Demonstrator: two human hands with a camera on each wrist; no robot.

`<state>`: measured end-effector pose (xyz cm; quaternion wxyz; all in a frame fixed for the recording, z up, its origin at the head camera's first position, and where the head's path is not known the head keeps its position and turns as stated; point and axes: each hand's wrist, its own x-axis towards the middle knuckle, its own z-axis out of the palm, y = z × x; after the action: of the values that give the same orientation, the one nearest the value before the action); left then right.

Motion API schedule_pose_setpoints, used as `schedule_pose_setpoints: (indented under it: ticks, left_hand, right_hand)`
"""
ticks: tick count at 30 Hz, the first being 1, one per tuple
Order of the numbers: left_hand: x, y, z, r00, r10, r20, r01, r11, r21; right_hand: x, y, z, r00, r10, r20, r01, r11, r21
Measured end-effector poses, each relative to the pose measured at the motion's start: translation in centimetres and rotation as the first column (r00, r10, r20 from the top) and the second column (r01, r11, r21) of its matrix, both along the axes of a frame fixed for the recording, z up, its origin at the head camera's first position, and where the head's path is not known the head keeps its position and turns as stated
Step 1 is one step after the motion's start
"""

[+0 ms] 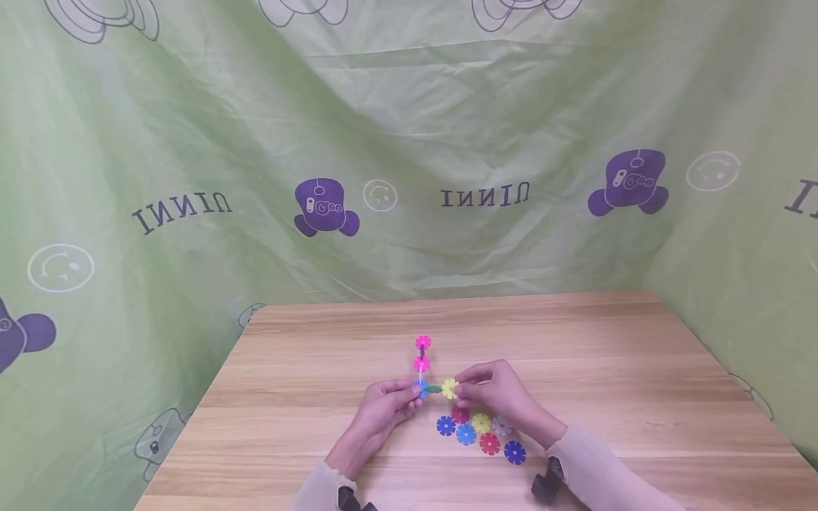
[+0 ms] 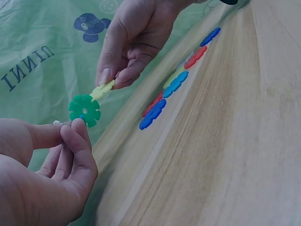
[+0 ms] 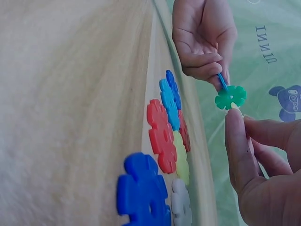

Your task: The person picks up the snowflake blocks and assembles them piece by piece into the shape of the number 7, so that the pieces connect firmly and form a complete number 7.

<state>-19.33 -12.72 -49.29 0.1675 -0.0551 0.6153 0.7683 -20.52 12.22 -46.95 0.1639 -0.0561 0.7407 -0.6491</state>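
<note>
A chain of notched plastic discs is held above the table. My left hand (image 1: 382, 413) pinches its light blue disc (image 1: 420, 388), and my right hand (image 1: 505, 397) pinches the yellow disc (image 1: 450, 388) at the right end. Between them the green disc (image 2: 85, 111) stands edge-on to the head view and joins both. From the blue disc a whitish piece, a pink disc (image 1: 422, 364), a dark purple piece and another pink disc (image 1: 423, 342) run away toward the back. In the right wrist view, fingertips cover most of the yellow disc.
Loose discs lie on the wooden table (image 1: 287, 397) below and beside my right hand: dark blue (image 1: 515, 452), red (image 1: 489, 443), light blue (image 1: 466, 434), yellow (image 1: 481, 424), white (image 1: 502, 426) and others. A green printed cloth (image 1: 409, 248) hangs behind the table and at its sides.
</note>
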Motion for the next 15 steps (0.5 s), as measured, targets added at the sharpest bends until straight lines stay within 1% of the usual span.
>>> schedule_pose_setpoints:
  ticks: [3, 8, 15]
  left_hand:
    - [-0.05, 0.18, -0.15, 1.0, 0.001, 0.003, -0.001, 1.0, -0.008]
    - [0.09, 0.52, -0.3, 1.0, 0.014, -0.012, -0.014, 1.0, -0.021]
    - [0.23, 0.67, -0.22, 0.999, 0.039, -0.023, -0.04, 0.999, -0.021]
  right_hand:
    - [0.09, -0.1, 0.0, 1.0, -0.009, 0.014, 0.01, 1.0, -0.014]
    - [0.18, -0.39, -0.15, 0.999, -0.029, 0.035, 0.031, 0.999, -0.042]
    - [0.29, -0.86, -0.18, 0.999, -0.048, 0.023, 0.048, 0.998, -0.029]
